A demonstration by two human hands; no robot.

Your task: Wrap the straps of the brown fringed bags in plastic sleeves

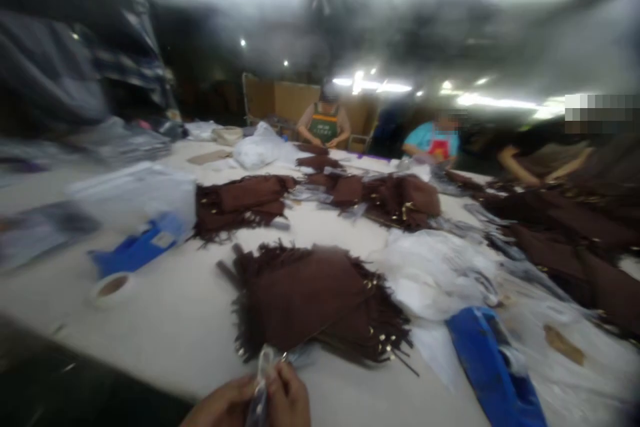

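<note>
At the near table edge, my left hand [225, 401] and my right hand [290, 395] are close together, fingers closed. Between them they pinch a small, shiny, pale strip [261, 377] that looks like clear plastic; blur hides its exact kind. Just beyond my fingertips lies a pile of dark brown fabric pieces [310, 293] with fringed edges and small gold-coloured metal bits. A thin translucent piece [300, 353] shows at the pile's near edge, beside my right hand.
Blue tape dispensers [493, 360] [145, 243] lie at right and left, the left one near a tape roll [113, 288]. White plastic bags [440, 270] lie right of the pile. More brown pieces [245, 200] cover the white table [165, 340]. Several people [325, 123] work across it.
</note>
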